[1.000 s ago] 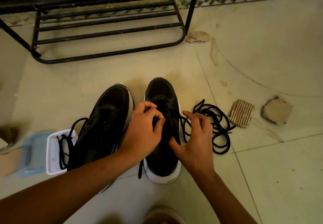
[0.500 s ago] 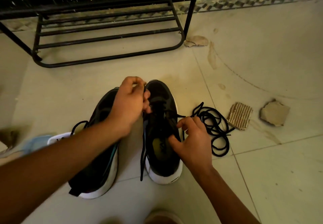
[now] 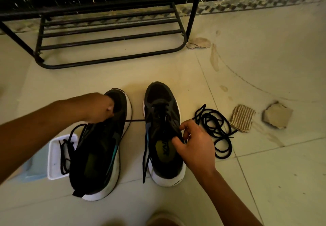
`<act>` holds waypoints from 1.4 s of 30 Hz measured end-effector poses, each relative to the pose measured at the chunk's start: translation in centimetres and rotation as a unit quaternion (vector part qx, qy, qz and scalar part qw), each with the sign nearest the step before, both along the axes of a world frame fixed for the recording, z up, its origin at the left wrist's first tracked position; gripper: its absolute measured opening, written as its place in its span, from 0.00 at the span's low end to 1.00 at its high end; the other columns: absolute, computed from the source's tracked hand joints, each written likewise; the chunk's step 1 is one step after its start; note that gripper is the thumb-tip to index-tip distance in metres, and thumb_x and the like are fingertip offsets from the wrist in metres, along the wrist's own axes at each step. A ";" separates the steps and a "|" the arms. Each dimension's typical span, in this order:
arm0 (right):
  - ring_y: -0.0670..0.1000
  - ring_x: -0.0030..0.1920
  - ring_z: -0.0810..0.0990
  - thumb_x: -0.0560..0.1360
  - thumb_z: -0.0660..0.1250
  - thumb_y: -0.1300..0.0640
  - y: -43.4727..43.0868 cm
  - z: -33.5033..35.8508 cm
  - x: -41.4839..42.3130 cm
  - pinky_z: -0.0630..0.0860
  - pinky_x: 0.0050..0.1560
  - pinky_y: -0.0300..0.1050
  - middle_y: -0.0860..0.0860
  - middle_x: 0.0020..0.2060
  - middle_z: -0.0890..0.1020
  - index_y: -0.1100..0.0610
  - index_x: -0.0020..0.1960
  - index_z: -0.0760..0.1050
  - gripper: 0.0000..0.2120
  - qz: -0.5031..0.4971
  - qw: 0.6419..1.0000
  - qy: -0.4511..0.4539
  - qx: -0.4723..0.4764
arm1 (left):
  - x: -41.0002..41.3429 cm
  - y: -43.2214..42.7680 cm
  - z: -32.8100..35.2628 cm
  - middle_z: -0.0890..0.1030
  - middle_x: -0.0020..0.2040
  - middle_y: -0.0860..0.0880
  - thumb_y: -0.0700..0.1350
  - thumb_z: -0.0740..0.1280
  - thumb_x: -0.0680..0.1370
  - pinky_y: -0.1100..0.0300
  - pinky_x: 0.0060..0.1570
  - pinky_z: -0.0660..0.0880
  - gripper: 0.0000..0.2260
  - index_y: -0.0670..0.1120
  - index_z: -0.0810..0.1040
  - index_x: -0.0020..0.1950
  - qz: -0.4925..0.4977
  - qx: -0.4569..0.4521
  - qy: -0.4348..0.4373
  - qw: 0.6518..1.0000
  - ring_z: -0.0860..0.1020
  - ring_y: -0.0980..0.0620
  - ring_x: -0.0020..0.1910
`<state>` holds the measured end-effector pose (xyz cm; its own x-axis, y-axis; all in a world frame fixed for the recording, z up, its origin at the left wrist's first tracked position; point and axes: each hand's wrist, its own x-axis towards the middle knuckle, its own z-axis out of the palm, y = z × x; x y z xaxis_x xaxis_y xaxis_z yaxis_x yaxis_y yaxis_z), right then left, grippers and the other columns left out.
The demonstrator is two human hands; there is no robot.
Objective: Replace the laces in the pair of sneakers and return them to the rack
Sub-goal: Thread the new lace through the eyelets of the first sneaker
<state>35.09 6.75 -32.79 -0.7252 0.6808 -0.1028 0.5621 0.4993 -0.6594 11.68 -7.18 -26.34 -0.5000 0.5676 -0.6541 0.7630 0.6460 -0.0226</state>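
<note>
Fingers [image 3: 109,109] of the left hand [image 3: 96,106] were curled shut on the end of a lace [image 3: 135,120], though blur hid the exact pinch. That lace ran taut and nearly level from the hand at 9 o'clock across to the eyelets of the right sneaker [image 3: 158,100]. The right hand [image 3: 195,143] gripped that sneaker's collar edge from 3 o'clock, thumb and curled fingers on the upper. I judged the coming pull to turn on this line: the strand's long axis lay 9-to-3, crosswise to the sneaker, whose long axis ran 6-to-12 with its toe at 12, toward the rack [image 3: 193,14]. The left hand was nearer the free end. The left sneaker [image 3: 105,148] lay just beside at 9 o'clock, toe near 1, and loose laces [image 3: 214,130] were heaped on the floor [image 3: 264,173] at 3.
</note>
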 end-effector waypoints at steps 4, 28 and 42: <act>0.45 0.31 0.73 0.68 0.69 0.51 0.1 0.0 0.0 0.74 0.31 0.43 0.45 0.31 0.73 0.49 0.48 0.72 0.10 -0.002 1.000 0.001 -0.017 | 3.1 2.2 0.7 0.72 0.45 0.52 0.60 0.61 0.76 0.59 0.42 0.66 0.13 0.51 0.74 0.47 -0.066 0.211 0.112 0.969 0.70 0.53 0.44; 0.49 0.35 0.76 0.73 0.64 0.52 -0.8 -0.1 -0.3 0.69 0.31 0.40 0.49 0.40 0.77 0.50 0.52 0.67 0.10 -0.019 0.999 -0.037 -0.001 | 7.2 3.4 -0.8 0.84 0.34 0.53 0.41 0.73 0.70 0.70 0.43 0.75 0.02 0.46 0.83 0.42 0.077 0.275 -0.347 0.893 0.82 0.58 0.37; 0.44 0.36 0.74 0.70 0.69 0.52 -0.3 0.5 -0.4 0.74 0.33 0.41 0.42 0.37 0.71 0.48 0.53 0.70 0.14 -0.024 0.998 -0.029 -0.043 | 8.0 3.5 -1.7 0.67 0.53 0.56 0.56 0.68 0.73 0.70 0.49 0.66 0.25 0.59 0.67 0.69 -0.005 0.320 -0.108 0.941 0.68 0.64 0.47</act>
